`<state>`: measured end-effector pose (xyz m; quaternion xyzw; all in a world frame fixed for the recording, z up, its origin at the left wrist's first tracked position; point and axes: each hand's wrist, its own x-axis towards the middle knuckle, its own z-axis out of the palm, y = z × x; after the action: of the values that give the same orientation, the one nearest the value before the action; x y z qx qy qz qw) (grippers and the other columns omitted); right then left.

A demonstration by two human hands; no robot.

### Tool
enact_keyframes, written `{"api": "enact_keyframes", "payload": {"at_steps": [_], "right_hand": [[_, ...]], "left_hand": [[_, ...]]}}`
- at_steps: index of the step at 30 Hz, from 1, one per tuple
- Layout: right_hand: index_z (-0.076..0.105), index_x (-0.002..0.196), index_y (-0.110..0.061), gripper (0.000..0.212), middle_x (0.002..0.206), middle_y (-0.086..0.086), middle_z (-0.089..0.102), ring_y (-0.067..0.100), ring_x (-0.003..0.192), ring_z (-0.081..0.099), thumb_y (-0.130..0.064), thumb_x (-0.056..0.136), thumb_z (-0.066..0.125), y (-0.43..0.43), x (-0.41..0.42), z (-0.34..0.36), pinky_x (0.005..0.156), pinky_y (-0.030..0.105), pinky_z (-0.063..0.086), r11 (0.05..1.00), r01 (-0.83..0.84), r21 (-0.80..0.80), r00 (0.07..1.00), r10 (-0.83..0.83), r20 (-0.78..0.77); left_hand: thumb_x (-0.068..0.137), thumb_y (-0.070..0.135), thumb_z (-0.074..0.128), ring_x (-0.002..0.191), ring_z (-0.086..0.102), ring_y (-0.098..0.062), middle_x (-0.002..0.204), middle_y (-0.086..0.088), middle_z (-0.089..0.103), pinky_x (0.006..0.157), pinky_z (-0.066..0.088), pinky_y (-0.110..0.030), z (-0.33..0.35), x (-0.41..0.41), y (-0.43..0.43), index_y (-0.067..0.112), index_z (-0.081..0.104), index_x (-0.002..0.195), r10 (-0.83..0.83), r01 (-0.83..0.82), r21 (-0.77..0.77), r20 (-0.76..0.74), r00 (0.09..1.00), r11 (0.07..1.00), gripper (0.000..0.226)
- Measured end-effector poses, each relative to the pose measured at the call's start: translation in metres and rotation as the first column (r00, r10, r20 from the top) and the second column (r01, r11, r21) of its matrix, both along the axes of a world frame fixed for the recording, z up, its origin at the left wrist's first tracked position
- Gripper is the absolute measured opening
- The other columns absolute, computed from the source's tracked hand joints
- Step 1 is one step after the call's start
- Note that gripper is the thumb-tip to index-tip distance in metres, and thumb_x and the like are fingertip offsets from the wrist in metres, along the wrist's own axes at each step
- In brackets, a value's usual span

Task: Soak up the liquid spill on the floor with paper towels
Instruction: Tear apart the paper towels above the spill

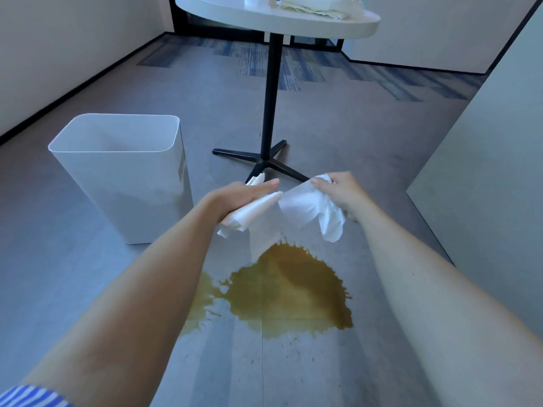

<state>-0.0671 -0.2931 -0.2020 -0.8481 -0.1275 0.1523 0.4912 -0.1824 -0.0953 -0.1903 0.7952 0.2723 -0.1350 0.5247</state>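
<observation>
Here, at the far left, your striped sleeve [32,396] just shows in the bottom corner. Past that forearm a white bin [117,177] stands upright on the grey floor [88,289], open at the top, near your left grip [235,201] but apart from it. That left grip holds a folded stack [252,211] of paper towels. The fingers lie nearly straight along its top, the thumb is hidden beneath, and the stack's ends stick out past the fingertips and below the wrist. Under and between your two forearms lies the spill [288,292], a yellow-brown puddle on the floor with thin runs reaching left and small drops scattered toward you. A blurred pale strip hangs from between the towels down toward the puddle's far edge, and you cannot tell whether it touches the liquid. Beyond the hands a round white desk [293,24] stands on a black pole with a cross foot [264,163]. Crumpled pale material lies on top, partly cut off by the frame. Your right grip [340,192] pinches a loose, crumpled sheet [308,207] by its upper corner between thumb and curled fingers. The sheet droops below the hand, and its left edge is just beside the stack. A pale wall panel [484,157] closes the far right.
</observation>
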Motion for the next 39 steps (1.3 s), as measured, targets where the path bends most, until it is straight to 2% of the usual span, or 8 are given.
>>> {"api": "enact_keyframes", "payload": {"at_steps": [3, 9, 16, 20, 23, 28, 32, 39], "right_hand": [[0.064, 0.088, 0.003, 0.032, 0.078, 0.009, 0.062, 0.019, 0.071, 0.058, -0.029, 0.087, 0.063, 0.012, -0.002, 0.003, 0.067, 0.03, 0.045, 0.998, -0.055, 0.021, 0.998, 0.055, 0.013], [0.068, 0.075, -0.012, 0.009, 0.073, 0.007, 0.059, 0.019, 0.068, 0.053, -0.014, 0.084, 0.068, 0.02, -0.003, 0.006, 0.064, 0.026, 0.041, 0.993, -0.099, 0.071, 0.994, 0.101, -0.036], [0.067, 0.08, -0.01, 0.007, 0.073, 0.002, 0.064, 0.015, 0.065, 0.057, -0.012, 0.079, 0.074, 0.009, -0.002, 0.009, 0.066, 0.025, 0.043, 0.975, -0.22, 0.025, 0.966, 0.222, -0.134], [0.07, 0.093, -0.009, 0.015, 0.083, 0.0, 0.064, 0.011, 0.076, 0.056, -0.007, 0.078, 0.071, 0.005, -0.007, 0.015, 0.069, 0.022, 0.036, 0.909, -0.374, -0.183, 0.92, 0.339, -0.198], [0.072, 0.088, -0.015, 0.013, 0.091, 0.001, 0.065, 0.018, 0.09, 0.053, -0.013, 0.076, 0.073, 0.003, -0.008, 0.014, 0.084, 0.035, 0.033, 0.851, -0.448, -0.274, 0.882, 0.371, -0.29], [0.073, 0.094, -0.016, 0.043, 0.103, 0.004, 0.07, 0.027, 0.108, 0.058, -0.036, 0.056, 0.08, 0.0, -0.007, 0.016, 0.104, 0.047, 0.035, 0.871, -0.479, -0.11, 0.838, 0.416, -0.353], [0.06, 0.075, -0.017, 0.032, 0.079, -0.004, 0.065, 0.015, 0.084, 0.058, -0.034, 0.055, 0.077, -0.002, -0.006, 0.021, 0.086, 0.035, 0.042, 0.877, -0.476, 0.072, 0.811, 0.469, -0.349], [0.055, 0.074, -0.011, 0.023, 0.069, 0.002, 0.06, 0.014, 0.062, 0.058, -0.018, 0.062, 0.073, 0.004, -0.01, 0.029, 0.066, 0.025, 0.044, 0.855, -0.483, 0.189, 0.758, 0.516, -0.399]], "left_hand": [[0.08, 0.071, 0.054, 0.09, 0.06, -0.017, 0.099, 0.012, 0.051, 0.068, 0.042, -0.03, 0.0, 0.006, -0.006, 0.023, 0.059, 0.1, -0.043, 0.043, -0.028, -0.005, 0.999, 0.999, 0.052], [0.078, 0.022, 0.075, 0.066, 0.065, -0.025, 0.082, -0.011, 0.067, 0.063, 0.054, -0.035, -0.01, 0.017, -0.004, 0.001, 0.065, 0.103, 0.124, -0.108, -0.144, 0.108, 0.986, 0.984, 0.034], [0.083, 0.02, 0.064, 0.059, 0.061, -0.024, 0.075, -0.01, 0.063, 0.057, 0.049, -0.029, -0.009, 0.016, 0.008, 0.007, 0.057, 0.092, 0.185, -0.156, -0.188, 0.147, 0.972, 0.97, 0.018], [0.081, 0.023, 0.058, 0.059, 0.06, -0.024, 0.073, -0.01, 0.063, 0.062, 0.048, -0.031, -0.005, 0.017, 0.011, 0.007, 0.056, 0.093, 0.257, -0.2, -0.296, 0.168, 0.952, 0.934, 0.019], [0.082, 0.023, 0.056, 0.064, 0.061, -0.027, 0.075, -0.011, 0.063, 0.072, 0.051, -0.039, -0.004, 0.019, 0.016, 0.006, 0.055, 0.096, 0.343, -0.249, -0.381, 0.202, 0.917, 0.89, 0.021], [0.082, 0.027, 0.058, 0.064, 0.06, -0.024, 0.076, -0.008, 0.063, 0.068, 0.049, -0.035, -0.007, 0.016, 0.026, 0.008, 0.056, 0.098, 0.318, -0.246, -0.335, 0.178, 0.931, 0.909, 0.025], [0.084, 0.031, 0.061, 0.055, 0.061, -0.021, 0.068, -0.006, 0.065, 0.056, 0.049, -0.028, -0.009, 0.01, 0.032, 0.01, 0.057, 0.096, 0.215, -0.171, -0.318, 0.109, 0.971, 0.933, 0.025], [0.078, 0.031, 0.071, 0.064, 0.065, -0.025, 0.083, -0.011, 0.069, 0.06, 0.054, -0.033, -0.013, 0.012, 0.032, 0.005, 0.059, 0.105, 0.196, -0.164, -0.207, 0.143, 0.97, 0.965, 0.039]]}}
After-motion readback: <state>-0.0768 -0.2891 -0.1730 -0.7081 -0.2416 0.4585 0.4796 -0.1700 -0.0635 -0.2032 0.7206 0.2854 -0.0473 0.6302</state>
